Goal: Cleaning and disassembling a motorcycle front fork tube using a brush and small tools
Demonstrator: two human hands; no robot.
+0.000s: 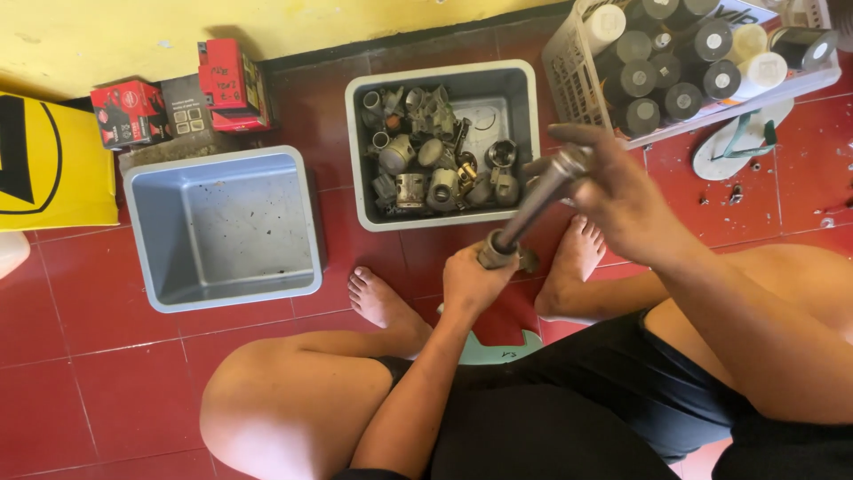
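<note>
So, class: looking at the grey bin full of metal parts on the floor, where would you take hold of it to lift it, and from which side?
Grip the grey bin of metal parts by its flared rim, one hand on each short side, coming from above. The rim juts outward all round, giving fingers a lip to hook under, and the parts heaped inside probably make it heavy, so a two-sided hold seems safest.

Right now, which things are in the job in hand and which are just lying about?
In hand:
- metal rod tool, gripped by right hand
- small metal part, held by left hand
- grey bin of metal parts

Lying about:
- empty grey bin
- red boxes
- basket of spray cans
- sandal
</note>
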